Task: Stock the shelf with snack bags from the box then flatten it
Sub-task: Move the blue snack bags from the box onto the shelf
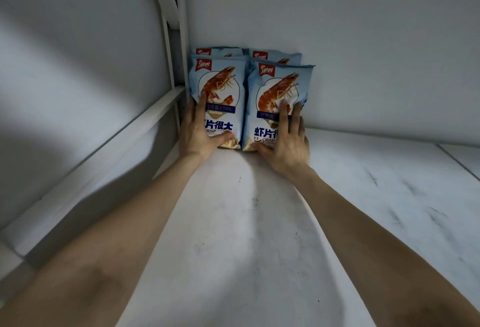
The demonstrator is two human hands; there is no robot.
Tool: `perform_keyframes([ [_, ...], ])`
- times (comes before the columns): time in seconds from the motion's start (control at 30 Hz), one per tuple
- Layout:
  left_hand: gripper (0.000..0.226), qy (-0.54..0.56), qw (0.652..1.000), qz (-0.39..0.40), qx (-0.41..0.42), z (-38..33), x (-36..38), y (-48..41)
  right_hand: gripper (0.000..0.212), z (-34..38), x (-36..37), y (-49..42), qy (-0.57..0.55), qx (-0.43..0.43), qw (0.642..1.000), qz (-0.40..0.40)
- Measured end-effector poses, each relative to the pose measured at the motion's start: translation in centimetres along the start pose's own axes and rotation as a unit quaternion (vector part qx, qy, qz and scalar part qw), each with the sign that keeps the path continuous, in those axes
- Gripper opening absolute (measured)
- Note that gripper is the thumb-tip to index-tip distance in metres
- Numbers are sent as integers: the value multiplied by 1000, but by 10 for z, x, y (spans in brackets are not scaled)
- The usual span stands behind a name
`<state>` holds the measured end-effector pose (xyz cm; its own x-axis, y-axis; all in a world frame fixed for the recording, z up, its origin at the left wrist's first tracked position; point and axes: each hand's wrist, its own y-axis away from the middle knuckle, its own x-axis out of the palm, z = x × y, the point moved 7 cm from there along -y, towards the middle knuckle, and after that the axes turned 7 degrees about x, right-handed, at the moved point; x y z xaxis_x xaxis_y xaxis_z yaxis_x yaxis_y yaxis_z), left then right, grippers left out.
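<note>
At the back-left corner of the shelf board (337, 209), four prawn crisp bags are stood upright in two rows, front pair hiding most of the rear pair (275, 56). The front-left bag (220, 93) is pressed by the left hand (201, 133): fingers spread flat over its lower face and left side, thumb laid along the bottom seam, nothing gripped. The front-right bag (279, 93) is met the same way by the right hand (287, 142), fingers splayed wide up the face, thumb at the bottom edge. Judged: both bags are being pushed back & squared vs. the rear pair, so they stand w/o toppling fwd; palms low probably keep the bases from sliding out.

Edges: left bags sit just beside the white frame upright (179, 41), rear pair near or touching the back wall (363, 41) — contact can't be told. No room left on that side. To the right of the bags the board is bare up to a seam near its right edge; the front half is also free, so further bags can be set there. Box not in view; flattening not yet done.
</note>
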<state>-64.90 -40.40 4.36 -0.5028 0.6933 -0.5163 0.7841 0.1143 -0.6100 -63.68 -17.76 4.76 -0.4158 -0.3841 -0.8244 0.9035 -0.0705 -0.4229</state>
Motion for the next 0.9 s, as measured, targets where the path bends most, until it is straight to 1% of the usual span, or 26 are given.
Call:
perform_keyframes([
  [0.23, 123, -11, 1000, -4, -11, -1, -1, 1, 118, 2, -3, 2, 44, 37, 998, 7],
  [0.33, 126, -17, 999, 3, -33, -3, -4, 11, 117, 3, -5, 8, 61, 59, 996, 23],
  [0.43, 124, -30, 998, 12, -53, -7, -12, 27, 113, 4, -8, 21, 80, 61, 994, 39],
  [0.5, 119, -74, 995, 24, -60, -14, -18, 40, 107, 5, -12, 32, 102, 54, 992, 42],
  [0.63, 105, -176, 983, 46, -31, -33, -38, 68, 93, 16, -24, 59, 166, 12, 985, 38],
  [0.8, 90, -264, 956, 129, 5, -54, -58, 105, 87, 23, -42, 102, 205, -18, 976, 65],
  [0.9, 84, -300, 937, 176, 7, -70, -71, 130, 84, 26, -58, 130, 206, -13, 975, 84],
])
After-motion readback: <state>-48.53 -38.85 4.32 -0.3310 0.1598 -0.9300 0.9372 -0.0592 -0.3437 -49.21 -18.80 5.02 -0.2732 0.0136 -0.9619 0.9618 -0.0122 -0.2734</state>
